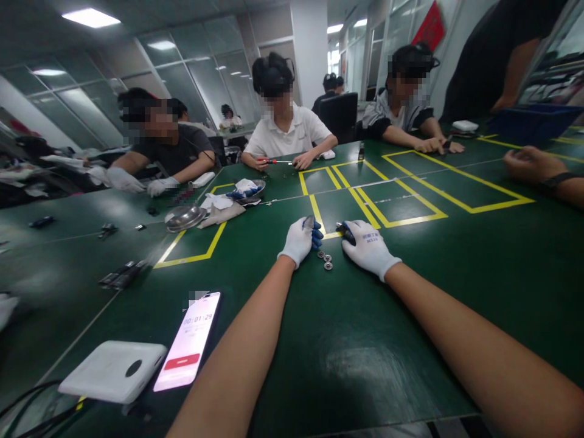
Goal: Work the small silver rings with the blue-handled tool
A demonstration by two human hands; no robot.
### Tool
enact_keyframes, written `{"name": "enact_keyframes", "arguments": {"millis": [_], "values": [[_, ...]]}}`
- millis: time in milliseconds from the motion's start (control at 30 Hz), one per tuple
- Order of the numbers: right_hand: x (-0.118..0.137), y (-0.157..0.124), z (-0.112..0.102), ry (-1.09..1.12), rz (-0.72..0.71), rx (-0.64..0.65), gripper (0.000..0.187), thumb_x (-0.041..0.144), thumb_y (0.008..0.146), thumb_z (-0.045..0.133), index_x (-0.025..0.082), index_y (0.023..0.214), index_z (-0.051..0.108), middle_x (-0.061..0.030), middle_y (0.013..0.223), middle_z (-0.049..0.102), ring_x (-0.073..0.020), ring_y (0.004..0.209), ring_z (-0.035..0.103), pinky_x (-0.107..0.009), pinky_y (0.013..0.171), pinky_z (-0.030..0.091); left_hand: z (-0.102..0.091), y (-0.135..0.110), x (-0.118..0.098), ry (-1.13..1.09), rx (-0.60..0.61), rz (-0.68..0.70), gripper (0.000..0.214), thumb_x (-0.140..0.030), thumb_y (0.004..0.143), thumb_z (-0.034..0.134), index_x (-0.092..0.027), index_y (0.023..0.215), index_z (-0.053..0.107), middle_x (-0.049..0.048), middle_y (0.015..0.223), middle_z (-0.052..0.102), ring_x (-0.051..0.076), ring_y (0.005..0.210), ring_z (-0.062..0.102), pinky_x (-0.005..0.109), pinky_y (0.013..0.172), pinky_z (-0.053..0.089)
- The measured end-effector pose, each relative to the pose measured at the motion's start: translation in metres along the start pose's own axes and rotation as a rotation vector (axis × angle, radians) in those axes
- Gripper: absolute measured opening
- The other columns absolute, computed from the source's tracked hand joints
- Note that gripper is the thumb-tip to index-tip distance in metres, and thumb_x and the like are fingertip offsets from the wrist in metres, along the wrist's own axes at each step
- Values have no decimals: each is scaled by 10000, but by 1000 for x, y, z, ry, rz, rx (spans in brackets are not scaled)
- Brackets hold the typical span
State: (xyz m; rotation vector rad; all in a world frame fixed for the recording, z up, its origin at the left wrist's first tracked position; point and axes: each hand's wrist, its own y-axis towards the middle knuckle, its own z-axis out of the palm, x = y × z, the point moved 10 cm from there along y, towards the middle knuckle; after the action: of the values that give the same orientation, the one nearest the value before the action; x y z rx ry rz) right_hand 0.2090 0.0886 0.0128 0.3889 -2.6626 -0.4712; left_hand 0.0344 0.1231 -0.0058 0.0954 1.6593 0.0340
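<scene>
Both my hands wear white gloves with blue fingertips and rest on the green table (pixel 347 340). My left hand (pixel 301 239) is closed around a small grey metal part that sticks up between its fingers. My right hand (pixel 367 246) is closed on a small dark object at its fingertips; I cannot make out what it is. Between the two hands, three small round metal washers or nuts (pixel 325 260) lie on the table, just in front of my left wrist.
A phone (pixel 189 340) with a running timer and a white box (pixel 113 370) lie at the near left. A metal bowl (pixel 185 217), cloths and small dark parts sit further left. Yellow tape rectangles (pixel 410 194) mark the table. Several other people work across it; another person's hand (pixel 531 163) rests at right.
</scene>
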Motion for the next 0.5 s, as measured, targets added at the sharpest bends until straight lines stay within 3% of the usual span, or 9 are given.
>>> {"name": "enact_keyframes", "arguments": {"millis": [200,500], "values": [[-2,1,-1,31,-13,-23,483,251,866,582,129,1331,634,-176,1287,643,-325,1183,594,-434,1049,474,-7,-4,-8,211,30,129,441,-586,950,552,-158,916,655,16,700,611,109,530,534,234,509,435],[-1,2,-9,204,-58,-83,368,186,855,564,160,1196,700,-124,1219,702,-265,1147,638,-373,1058,482,-4,-12,-30,373,20,243,418,-522,936,590,-148,1016,760,97,914,749,214,834,670,320,790,533]]}}
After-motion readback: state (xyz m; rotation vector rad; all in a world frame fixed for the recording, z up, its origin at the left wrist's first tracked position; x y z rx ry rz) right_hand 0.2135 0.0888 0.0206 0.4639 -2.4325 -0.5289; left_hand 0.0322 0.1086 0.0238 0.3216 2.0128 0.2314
